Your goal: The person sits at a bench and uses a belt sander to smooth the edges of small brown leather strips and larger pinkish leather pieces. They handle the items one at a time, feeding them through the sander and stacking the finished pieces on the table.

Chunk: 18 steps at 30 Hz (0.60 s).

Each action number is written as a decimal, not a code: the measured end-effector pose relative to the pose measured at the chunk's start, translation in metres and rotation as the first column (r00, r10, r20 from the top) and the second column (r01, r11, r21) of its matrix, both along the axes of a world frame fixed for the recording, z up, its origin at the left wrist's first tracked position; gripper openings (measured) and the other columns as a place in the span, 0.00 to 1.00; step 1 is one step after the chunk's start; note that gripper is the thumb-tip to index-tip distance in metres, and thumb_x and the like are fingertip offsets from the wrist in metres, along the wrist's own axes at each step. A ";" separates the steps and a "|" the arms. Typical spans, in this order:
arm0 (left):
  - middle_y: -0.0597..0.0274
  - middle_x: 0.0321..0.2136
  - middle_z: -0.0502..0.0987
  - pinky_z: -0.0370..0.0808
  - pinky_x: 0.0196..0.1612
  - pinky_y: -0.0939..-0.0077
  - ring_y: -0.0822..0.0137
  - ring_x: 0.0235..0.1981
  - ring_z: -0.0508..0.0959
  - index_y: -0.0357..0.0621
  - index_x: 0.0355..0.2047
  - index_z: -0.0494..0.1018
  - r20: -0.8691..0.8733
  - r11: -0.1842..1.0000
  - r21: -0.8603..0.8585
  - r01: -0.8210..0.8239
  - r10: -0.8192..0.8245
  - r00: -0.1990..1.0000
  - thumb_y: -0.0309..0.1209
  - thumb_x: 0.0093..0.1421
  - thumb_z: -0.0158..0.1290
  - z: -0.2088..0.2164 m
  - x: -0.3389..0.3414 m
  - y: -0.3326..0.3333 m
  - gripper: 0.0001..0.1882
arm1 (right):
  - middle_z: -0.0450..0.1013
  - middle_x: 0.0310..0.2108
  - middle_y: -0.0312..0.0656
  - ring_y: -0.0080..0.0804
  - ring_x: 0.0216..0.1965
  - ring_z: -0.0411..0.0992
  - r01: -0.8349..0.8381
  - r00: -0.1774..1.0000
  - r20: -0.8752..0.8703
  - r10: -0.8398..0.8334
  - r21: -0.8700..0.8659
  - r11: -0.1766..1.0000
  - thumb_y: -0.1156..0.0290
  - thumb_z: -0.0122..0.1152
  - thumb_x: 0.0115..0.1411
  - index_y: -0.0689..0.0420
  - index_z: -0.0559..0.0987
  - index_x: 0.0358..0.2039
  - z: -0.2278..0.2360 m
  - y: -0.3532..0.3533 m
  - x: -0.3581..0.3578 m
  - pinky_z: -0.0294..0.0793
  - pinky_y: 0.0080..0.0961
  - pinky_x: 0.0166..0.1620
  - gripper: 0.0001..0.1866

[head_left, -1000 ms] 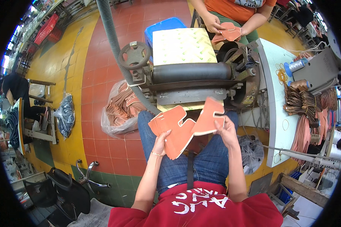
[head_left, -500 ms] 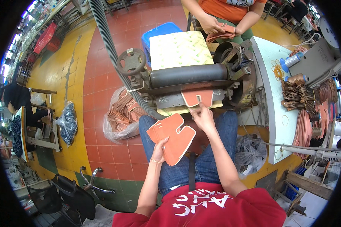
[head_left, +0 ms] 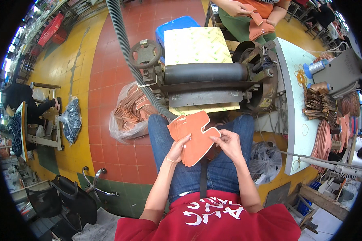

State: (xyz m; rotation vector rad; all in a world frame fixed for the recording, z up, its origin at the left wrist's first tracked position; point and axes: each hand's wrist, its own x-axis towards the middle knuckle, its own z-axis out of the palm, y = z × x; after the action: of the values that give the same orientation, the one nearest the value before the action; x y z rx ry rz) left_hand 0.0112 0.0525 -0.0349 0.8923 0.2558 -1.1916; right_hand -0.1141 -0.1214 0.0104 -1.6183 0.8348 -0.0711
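My left hand [head_left: 176, 150] grips a fanned stack of flat orange cut pieces [head_left: 194, 138], with its thumb on the top one. Each piece has a pale edge line and a rounded notch. At the notch's right side, my right hand [head_left: 230, 145] pinches the edge of the top piece between thumb and fingers. The stack is held over my lap, just in front of a roller machine with a dark roller [head_left: 205, 72] and a worn metal plate [head_left: 205, 98]. Nothing lies on that plate.
A clear bag of orange pieces [head_left: 129, 110] rests on the floor at left. A ribbed grey hose [head_left: 122, 38] runs down beside the handwheel [head_left: 145, 54]. Across the machine, a co-worker holds similar pieces [head_left: 262, 29]. Thread spools and bundled strips occupy the white table [head_left: 291, 86] at right.
My right hand has drawn back from the machine's plate to the stack in my left hand. The orange piece at the roller is no longer visible there.
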 end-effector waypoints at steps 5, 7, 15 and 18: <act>0.56 0.46 0.72 0.76 0.45 0.70 0.64 0.45 0.76 0.36 0.53 0.63 -0.083 0.989 -0.118 -0.088 0.079 0.993 0.33 0.61 0.50 0.001 0.004 -0.001 0.22 | 0.75 0.24 0.37 0.19 0.21 0.72 0.303 0.896 0.238 -0.375 0.289 0.908 0.69 0.58 0.60 0.61 0.74 0.36 -0.015 -0.013 0.001 0.73 0.13 0.25 0.08; 0.55 0.47 0.72 0.76 0.47 0.69 0.64 0.45 0.76 0.36 0.53 0.63 -0.069 0.992 -0.094 -0.081 0.075 0.995 0.34 0.62 0.49 0.000 0.007 0.001 0.22 | 0.75 0.27 0.38 0.19 0.24 0.74 0.442 0.810 0.169 -0.561 0.451 0.775 0.69 0.58 0.60 0.58 0.73 0.36 -0.028 -0.020 0.004 0.74 0.12 0.26 0.08; 0.54 0.47 0.72 0.75 0.48 0.67 0.63 0.46 0.75 0.36 0.53 0.62 -0.067 0.994 -0.081 -0.071 0.065 0.996 0.34 0.61 0.50 -0.003 0.007 0.013 0.23 | 0.75 0.36 0.41 0.26 0.36 0.76 0.413 0.786 0.220 -0.578 0.509 0.755 0.65 0.54 0.63 0.62 0.72 0.44 -0.043 -0.020 0.068 0.76 0.20 0.39 0.15; 0.53 0.47 0.72 0.75 0.49 0.67 0.62 0.47 0.75 0.35 0.53 0.62 -0.089 0.993 -0.097 -0.061 0.053 0.995 0.34 0.61 0.50 -0.006 0.004 0.016 0.23 | 0.77 0.28 0.44 0.29 0.34 0.75 -0.083 0.987 -0.129 0.098 0.116 0.990 0.57 0.57 0.59 0.66 0.79 0.33 -0.025 -0.026 0.074 0.72 0.24 0.35 0.20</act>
State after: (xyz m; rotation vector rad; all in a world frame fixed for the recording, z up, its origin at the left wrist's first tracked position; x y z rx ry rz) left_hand 0.0152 0.0688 -0.0404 0.7429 0.2873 -1.1811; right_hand -0.0403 -0.1470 -0.0148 -1.5670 0.8518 0.1478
